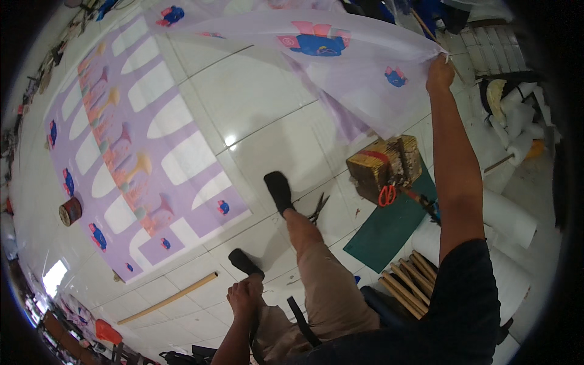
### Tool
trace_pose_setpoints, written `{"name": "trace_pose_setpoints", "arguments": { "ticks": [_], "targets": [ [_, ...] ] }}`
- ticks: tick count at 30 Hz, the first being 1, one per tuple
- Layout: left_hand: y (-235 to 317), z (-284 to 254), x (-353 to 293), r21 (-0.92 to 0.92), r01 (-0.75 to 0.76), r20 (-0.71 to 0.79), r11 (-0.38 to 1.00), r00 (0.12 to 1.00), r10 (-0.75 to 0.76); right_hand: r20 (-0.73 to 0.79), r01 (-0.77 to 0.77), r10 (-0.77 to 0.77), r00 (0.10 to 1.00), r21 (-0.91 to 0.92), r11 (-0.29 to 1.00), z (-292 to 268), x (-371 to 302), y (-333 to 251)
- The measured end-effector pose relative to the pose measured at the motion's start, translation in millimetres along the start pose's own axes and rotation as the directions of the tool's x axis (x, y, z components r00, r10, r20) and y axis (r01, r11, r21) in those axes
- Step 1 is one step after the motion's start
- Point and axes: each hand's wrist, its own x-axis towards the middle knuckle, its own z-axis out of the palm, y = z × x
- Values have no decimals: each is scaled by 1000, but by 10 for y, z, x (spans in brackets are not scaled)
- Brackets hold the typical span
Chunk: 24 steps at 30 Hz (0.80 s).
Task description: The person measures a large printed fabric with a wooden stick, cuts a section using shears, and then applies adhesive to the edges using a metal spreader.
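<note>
At the far right, my right hand [439, 73] is closed on the gathered corner of a lilac printed fabric sheet [365, 79]. The sheet is lifted and pulled taut from the upper left, its loose part drooping toward the floor. Blue and pink figures are printed on it. My left hand [245, 296] is against my left lower leg with its fingers curled; whatever they hold, if anything, is hidden. Another lilac printed sheet [143, 121] with white cut-out shapes lies flat on the tiles at the left. A round tin [70, 212] stands on its left edge.
Dark scissors [318, 208] lie beside my right foot. Red-handled scissors [387, 195] rest against a worn, tape-wrapped block [384, 165] by a green mat [389, 234]. Cardboard tubes [409, 286] and white rolls [508, 219] are at right. A wooden stick [167, 298] lies left.
</note>
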Motion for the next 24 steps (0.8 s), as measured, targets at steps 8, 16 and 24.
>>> {"name": "trace_pose_setpoints", "arguments": {
  "ticks": [8,16,24],
  "targets": [
    [1731,-781,231,-488,-48,-20,872,999,44,395,518,-520,757,121,847,-1322,-526,-454],
    [3394,-1761,8,-739,-198,-8,644,959,285,823,199,-526,-214,564,801,-2084,-3095,-616],
    [2659,-1579,-419,-260,-530,-469,807,800,375,953,131,-266,-147,285,949,-1392,-2922,-1681]
  ]
}}
